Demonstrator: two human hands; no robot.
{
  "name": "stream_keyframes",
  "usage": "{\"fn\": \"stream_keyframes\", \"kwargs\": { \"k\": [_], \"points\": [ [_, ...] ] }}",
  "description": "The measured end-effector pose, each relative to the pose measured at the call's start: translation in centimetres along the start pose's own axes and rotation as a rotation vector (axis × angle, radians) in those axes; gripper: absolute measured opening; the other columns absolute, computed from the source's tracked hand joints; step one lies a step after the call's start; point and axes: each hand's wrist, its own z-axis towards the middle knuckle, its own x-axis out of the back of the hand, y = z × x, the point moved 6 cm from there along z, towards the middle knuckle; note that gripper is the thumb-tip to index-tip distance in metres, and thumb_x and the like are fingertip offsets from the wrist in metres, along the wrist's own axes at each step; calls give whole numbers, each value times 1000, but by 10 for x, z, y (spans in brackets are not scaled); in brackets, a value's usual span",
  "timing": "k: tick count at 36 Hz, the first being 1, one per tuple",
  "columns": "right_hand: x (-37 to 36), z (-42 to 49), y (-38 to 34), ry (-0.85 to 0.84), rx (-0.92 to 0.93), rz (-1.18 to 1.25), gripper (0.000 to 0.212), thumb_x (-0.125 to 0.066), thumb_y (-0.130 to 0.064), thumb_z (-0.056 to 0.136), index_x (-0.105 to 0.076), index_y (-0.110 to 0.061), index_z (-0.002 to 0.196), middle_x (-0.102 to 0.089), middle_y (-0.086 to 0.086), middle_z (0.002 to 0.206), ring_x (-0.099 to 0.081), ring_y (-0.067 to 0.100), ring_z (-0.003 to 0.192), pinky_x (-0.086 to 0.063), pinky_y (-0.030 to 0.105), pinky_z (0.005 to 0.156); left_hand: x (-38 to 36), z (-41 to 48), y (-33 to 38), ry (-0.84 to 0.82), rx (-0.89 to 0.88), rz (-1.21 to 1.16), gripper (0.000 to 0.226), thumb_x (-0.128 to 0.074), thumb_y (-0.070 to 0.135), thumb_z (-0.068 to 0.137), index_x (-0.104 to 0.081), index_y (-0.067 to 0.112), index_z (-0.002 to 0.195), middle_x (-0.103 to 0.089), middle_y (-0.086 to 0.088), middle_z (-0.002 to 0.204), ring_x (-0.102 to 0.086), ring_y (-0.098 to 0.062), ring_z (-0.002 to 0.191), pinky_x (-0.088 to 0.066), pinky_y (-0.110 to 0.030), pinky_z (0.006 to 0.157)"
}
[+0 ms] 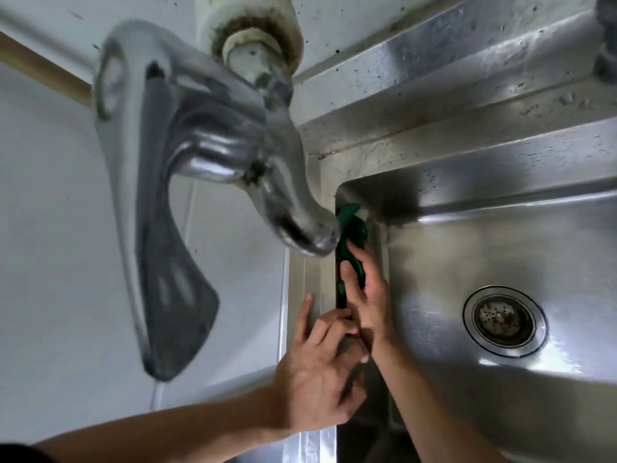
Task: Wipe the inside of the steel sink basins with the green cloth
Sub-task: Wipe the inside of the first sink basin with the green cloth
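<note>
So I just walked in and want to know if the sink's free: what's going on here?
A person is wiping the steel sink basin. The right hand presses the green cloth flat against the basin wall just under the faucet spout. The left hand rests on the rim beside it; how its fingers lie is unclear. The drain strainer sits uncovered in the basin floor.

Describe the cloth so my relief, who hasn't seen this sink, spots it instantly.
Start at the steel basin with the round drain and go to its left wall, below the faucet spout. The green cloth is bunched there under the right hand, the only dark green thing amid grey steel.
</note>
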Motion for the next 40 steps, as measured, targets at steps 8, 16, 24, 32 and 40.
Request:
{"fn": "stream_keyframes", "kwargs": {
  "k": [8,16,24,32,40],
  "points": [
    [17,7,44,79,-292,-149,41,-43,-29,104,-46,-25,145,-45,3,150,-41,16,139,-32,29,113,-1,0,0,-18,4,12,33,-70,44,75,-71,29,105,-60,1,123,-47,-23,142,-21,-67,124],
    [9,-5,23,-29,-151,-60,39,-39,-29,105,-44,-38,143,-44,-6,152,-39,8,140,-32,35,117,-1,-1,0,-1,7,-7,29,-70,42,77,-71,27,103,-60,0,120,-50,-23,139,-22,-68,123],
    [15,-19,35,42,-330,-125,41,-39,-23,106,-42,-35,145,-38,-5,155,-33,9,143,-27,33,119,1,-1,1,14,0,-12,25,-69,41,79,-71,28,101,-61,1,119,-50,-23,140,-19,-66,125],
    [19,-34,36,18,-257,-188,39,-38,-27,106,-39,-38,144,-42,-10,150,-37,2,136,-33,35,116,0,-1,1,-12,6,-7,26,-70,41,78,-71,29,101,-62,0,119,-50,-23,140,-21,-67,124],
    [4,-50,3,-47,-64,-117,41,-35,-42,102,-38,-48,143,-50,7,144,-52,24,129,-46,51,104,3,-3,1,77,-35,-34,24,-72,38,77,-67,24,95,-57,-1,109,-55,-25,128,-24,-66,124]
  ]
}}
